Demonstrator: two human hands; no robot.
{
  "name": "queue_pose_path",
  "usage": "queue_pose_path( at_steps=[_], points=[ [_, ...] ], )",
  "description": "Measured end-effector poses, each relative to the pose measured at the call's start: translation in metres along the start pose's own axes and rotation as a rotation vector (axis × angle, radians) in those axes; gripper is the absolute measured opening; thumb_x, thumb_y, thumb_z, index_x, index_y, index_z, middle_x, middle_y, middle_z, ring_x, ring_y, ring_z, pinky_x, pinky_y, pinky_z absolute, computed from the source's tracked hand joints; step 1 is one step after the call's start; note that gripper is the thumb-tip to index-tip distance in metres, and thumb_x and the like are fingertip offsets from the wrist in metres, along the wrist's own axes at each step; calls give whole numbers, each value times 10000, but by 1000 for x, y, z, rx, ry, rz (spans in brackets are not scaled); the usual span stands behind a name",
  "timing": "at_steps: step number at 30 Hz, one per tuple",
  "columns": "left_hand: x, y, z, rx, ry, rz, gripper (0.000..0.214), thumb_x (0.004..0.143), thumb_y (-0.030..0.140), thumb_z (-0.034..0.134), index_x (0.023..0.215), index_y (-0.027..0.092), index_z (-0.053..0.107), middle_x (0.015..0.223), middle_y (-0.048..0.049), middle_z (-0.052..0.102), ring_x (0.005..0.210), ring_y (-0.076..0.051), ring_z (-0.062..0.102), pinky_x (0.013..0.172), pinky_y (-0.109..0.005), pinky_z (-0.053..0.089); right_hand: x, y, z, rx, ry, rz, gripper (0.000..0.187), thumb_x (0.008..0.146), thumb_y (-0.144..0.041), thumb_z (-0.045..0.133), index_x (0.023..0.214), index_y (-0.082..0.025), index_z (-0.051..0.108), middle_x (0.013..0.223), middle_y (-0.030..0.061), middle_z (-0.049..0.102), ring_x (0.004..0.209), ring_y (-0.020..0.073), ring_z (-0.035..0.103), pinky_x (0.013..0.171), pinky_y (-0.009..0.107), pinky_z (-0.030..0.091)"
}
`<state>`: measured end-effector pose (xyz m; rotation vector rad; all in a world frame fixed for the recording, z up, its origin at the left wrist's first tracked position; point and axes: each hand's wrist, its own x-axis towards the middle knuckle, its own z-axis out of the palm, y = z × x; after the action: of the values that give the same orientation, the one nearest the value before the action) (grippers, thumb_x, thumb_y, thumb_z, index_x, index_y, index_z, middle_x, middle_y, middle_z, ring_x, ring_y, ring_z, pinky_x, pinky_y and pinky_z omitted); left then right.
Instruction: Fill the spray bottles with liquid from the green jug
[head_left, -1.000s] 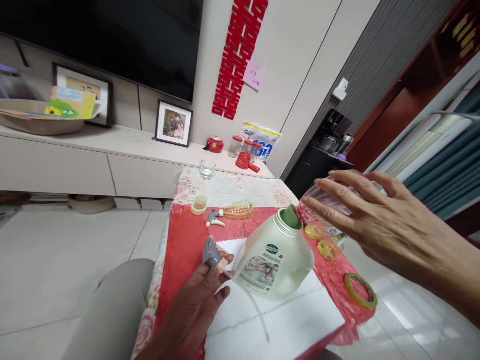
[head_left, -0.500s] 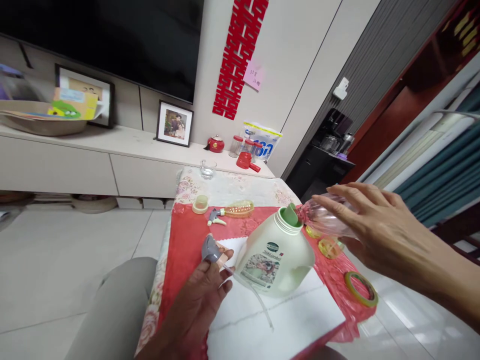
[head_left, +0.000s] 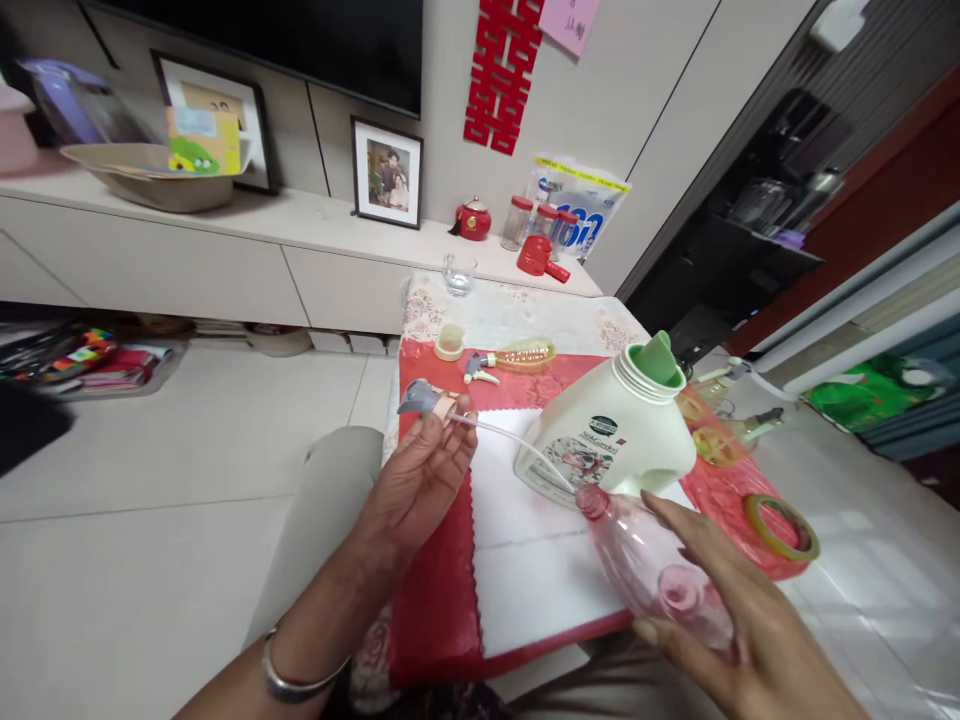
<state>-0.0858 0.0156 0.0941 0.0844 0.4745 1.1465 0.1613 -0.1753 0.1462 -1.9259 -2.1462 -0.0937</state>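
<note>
A grey and peach spray pump head (head_left: 424, 399) with a long clear tube is held in my left hand (head_left: 420, 455). The tube (head_left: 525, 440) curves right, its tip at the mouth of a pink transparent bottle (head_left: 637, 560); I cannot tell whether it is inside. My right hand (head_left: 720, 590) grips that bottle, tilted with its neck toward my left hand. Behind it stands a pale green detergent jug (head_left: 600, 430), uncapped, a green spout showing in its opening. An orange spray bottle (head_left: 525, 354) lies beyond, beside a pale cap (head_left: 450, 342).
White paper (head_left: 517, 580) lies over a red cloth (head_left: 435, 620) on the table. A tape roll (head_left: 781, 528) and yellowish spray bottles (head_left: 724, 445) are at the right. A glass cup (head_left: 459, 275) stands at the far edge, before a white cabinet (head_left: 345, 285).
My right hand has brought the pink bottle away from the jug's mouth, down and toward me. The pump's tube has been raised to the bottle's neck. The view has shifted.
</note>
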Motion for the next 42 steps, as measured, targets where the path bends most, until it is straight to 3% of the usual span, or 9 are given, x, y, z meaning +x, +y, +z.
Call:
queue_pose_path(
  at_steps=[3, 9, 15, 18, 24, 35, 38, 42],
  points=[
    [-1, -1, -1, 23, -13, 0, 159, 981, 103, 522, 1031, 152, 665, 1060, -64, 730, 855, -100, 699, 805, -227, 601, -1, -7, 20, 41, -25, 76, 741, 935, -475, 582, 1572, -319, 237, 1486, 69, 453, 1317, 276, 510, 999, 426, 560],
    [-6, -9, -4, 85, -60, -5, 97, 908, 108, 653, 987, 158, 680, 1048, -50, 727, 844, -106, 696, 792, -222, 591, 2, -11, 27, 67, -27, 83, 721, 949, -432, 567, 1576, -308, 233, 1485, 75, 436, 1344, 265, 466, 1025, 426, 532],
    [-14, -26, -8, 182, -154, -69, 312, 704, 231, 894, 960, 161, 730, 1034, -35, 722, 849, -107, 666, 786, -216, 541, 10, -25, 38, 61, 75, 40, 695, 941, -457, 567, 1566, -265, 331, 1470, 112, 396, 1301, 250, 498, 850, 306, 588],
    [-20, -35, -9, 227, -191, -113, 368, 650, 300, 930, 939, 161, 750, 988, -40, 729, 897, -131, 656, 838, -243, 507, 18, -37, 43, 58, 108, 22, 701, 950, -450, 552, 1576, -241, 315, 1451, 124, 417, 1289, 261, 501, 900, 356, 574],
    [-25, -45, -14, 239, -267, -120, 300, 708, 334, 894, 931, 173, 772, 953, -31, 734, 911, -140, 636, 952, -300, 437, 25, -54, 53, 80, 209, -35, 662, 961, -398, 562, 1552, -193, 344, 1465, 140, 436, 1318, 309, 461, 999, 479, 483],
    [-27, -47, -20, 226, -313, -160, 282, 747, 306, 868, 974, 170, 768, 1033, -59, 727, 1006, -161, 640, 1003, -308, 440, 25, -59, 58, 223, 316, -61, 678, 918, -319, 646, 1535, -198, 392, 1453, 150, 430, 1320, 303, 458, 1045, 477, 452],
    [-28, -48, -26, 231, -329, -180, 267, 789, 339, 833, 1009, 208, 755, 1106, -57, 705, 1088, -191, 620, 982, -341, 468, 22, -58, 64, 468, 279, 74, 644, 903, -361, 669, 1498, -233, 457, 1437, 120, 465, 1290, 274, 494, 1046, 435, 474],
    [-31, -47, -26, 199, -329, -237, 285, 766, 383, 843, 994, 242, 745, 1112, -41, 683, 1093, -229, 618, 939, -407, 512, 21, -59, 80, 1162, 127, 565, 623, 909, -555, 614, 1441, -242, 531, 1468, 114, 481, 1296, 300, 519, 923, 403, 561]
  ],
)
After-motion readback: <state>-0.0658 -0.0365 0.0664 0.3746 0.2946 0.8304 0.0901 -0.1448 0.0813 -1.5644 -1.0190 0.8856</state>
